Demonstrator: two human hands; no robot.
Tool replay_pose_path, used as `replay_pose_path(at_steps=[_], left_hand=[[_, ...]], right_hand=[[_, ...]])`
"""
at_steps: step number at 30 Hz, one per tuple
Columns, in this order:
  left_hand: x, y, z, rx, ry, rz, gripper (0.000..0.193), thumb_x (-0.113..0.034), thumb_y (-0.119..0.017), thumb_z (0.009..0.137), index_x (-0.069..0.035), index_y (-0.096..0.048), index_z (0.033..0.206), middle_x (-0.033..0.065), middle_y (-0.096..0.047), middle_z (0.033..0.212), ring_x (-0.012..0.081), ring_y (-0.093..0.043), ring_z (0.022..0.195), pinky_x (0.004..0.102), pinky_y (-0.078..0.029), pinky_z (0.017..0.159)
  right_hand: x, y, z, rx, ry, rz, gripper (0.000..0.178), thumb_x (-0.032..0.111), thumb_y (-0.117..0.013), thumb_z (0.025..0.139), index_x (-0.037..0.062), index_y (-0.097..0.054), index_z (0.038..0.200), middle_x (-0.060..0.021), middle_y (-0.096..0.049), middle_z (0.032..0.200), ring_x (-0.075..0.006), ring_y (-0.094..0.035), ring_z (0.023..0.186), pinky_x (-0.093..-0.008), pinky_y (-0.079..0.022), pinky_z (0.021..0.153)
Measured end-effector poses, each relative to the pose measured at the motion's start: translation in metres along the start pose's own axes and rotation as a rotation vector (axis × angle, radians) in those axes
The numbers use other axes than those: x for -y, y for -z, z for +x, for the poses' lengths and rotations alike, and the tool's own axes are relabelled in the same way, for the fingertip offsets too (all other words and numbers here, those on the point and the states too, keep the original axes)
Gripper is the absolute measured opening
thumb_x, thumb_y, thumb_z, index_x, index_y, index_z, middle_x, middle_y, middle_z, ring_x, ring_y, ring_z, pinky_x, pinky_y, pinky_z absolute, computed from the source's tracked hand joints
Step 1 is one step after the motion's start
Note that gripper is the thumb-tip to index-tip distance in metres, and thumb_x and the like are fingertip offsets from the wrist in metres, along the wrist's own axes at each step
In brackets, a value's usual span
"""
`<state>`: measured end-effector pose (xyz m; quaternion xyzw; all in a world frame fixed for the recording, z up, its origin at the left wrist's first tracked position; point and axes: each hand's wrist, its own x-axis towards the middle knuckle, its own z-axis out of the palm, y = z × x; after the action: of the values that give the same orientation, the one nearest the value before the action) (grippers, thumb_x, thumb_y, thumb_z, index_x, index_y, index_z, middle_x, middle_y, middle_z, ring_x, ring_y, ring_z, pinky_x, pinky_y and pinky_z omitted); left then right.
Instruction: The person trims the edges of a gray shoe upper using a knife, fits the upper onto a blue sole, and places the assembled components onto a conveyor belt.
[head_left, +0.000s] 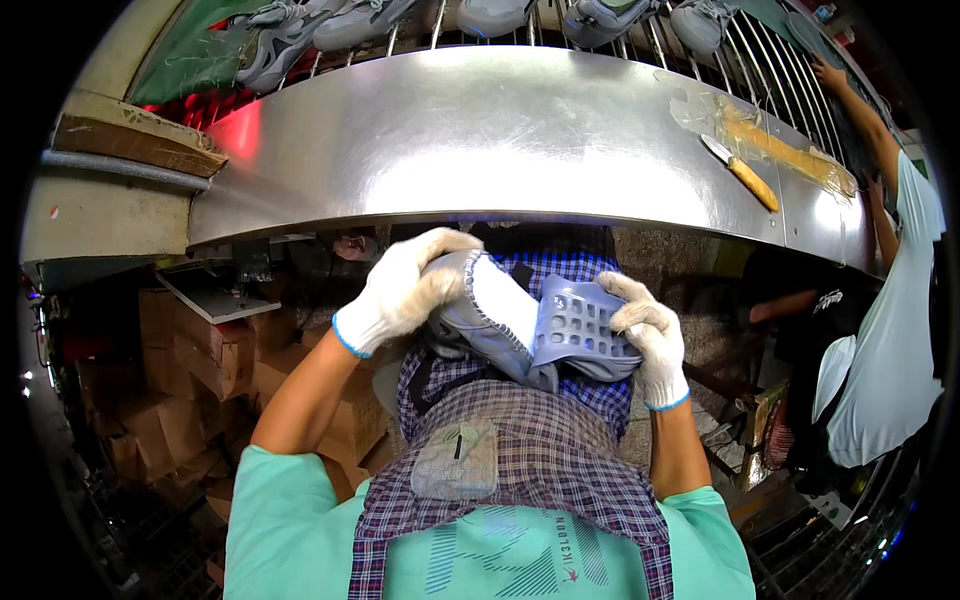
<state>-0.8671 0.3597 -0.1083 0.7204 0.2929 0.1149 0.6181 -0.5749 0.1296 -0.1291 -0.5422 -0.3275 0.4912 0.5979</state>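
Observation:
In front of my apron I hold a grey shoe upper with its white underside turned up and stitching along its edge. My left hand, in a white knit glove with a blue cuff, is closed round one end of it. A bluish-grey rubber sole with rows of square hollows lies against the upper's other end. My right hand, gloved the same way, grips the sole's outer edge with bent fingers. The sole and the upper meet near the middle, and the sole tilts away from the white underside.
A shiny metal counter runs across ahead of me. On it lies a knife with a yellow handle. Several grey shoes sit on the roller rack beyond. Cardboard boxes are piled at left. Another person reaches toward the rack at right.

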Motion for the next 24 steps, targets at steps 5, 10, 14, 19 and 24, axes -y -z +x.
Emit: replay_pose_path(at_steps=[5,10,14,19,24], left_hand=[[-0.013,-0.007,0.03,0.001,-0.224,0.063,0.06,-0.055,-0.062,0.104,0.001,-0.076,0.121,0.0133,-0.08,0.112,0.0206,-0.075,0.104,0.0359,-0.059,0.096],[-0.048,-0.045,0.073,0.0,-0.366,0.113,0.034,-0.031,-0.06,0.11,-0.002,-0.079,0.109,0.011,-0.08,0.1,0.021,-0.076,0.092,0.0348,-0.061,0.085],[-0.081,-0.052,0.046,-0.3,-0.456,0.345,0.045,-0.036,-0.08,0.089,-0.003,-0.072,0.118,0.0187,-0.074,0.11,0.0367,-0.074,0.095,0.0418,-0.061,0.086],[-0.08,-0.084,-0.046,-0.103,-0.333,0.21,0.078,-0.04,-0.099,0.066,0.003,-0.066,0.122,0.0189,-0.065,0.117,0.035,-0.071,0.101,0.0455,-0.062,0.087],[-0.068,-0.099,-0.029,-0.349,-0.566,0.182,0.075,-0.027,-0.098,0.066,0.002,-0.062,0.126,0.0166,-0.063,0.113,0.0317,-0.069,0.095,0.044,-0.059,0.077]], right_hand=[[0.052,-0.027,-0.017,0.125,0.171,-0.472,0.014,-0.003,-0.067,0.077,0.0068,-0.075,0.081,-0.0204,-0.068,0.143,-0.0414,-0.057,0.144,-0.0546,-0.044,0.122],[0.098,-0.058,-0.002,0.443,0.1,-0.553,0.043,0.043,-0.085,0.087,0.0062,-0.069,0.102,-0.0123,-0.073,0.112,-0.0374,-0.07,0.114,-0.0505,-0.052,0.108],[0.088,-0.036,0.004,0.376,0.099,-0.501,0.084,0.063,-0.089,0.079,-0.0008,-0.06,0.125,-0.0168,-0.067,0.119,-0.0323,-0.067,0.112,-0.0441,-0.054,0.101],[0.08,-0.035,0.01,0.472,0.385,-0.643,0.089,0.045,-0.101,0.067,0.0007,-0.058,0.131,-0.0171,-0.067,0.12,-0.0355,-0.065,0.114,-0.0497,-0.054,0.099],[0.087,-0.043,0.019,0.412,0.366,-0.567,0.083,0.036,-0.103,0.063,0.005,-0.062,0.128,-0.0133,-0.066,0.118,-0.032,-0.063,0.109,-0.0476,-0.054,0.092]])
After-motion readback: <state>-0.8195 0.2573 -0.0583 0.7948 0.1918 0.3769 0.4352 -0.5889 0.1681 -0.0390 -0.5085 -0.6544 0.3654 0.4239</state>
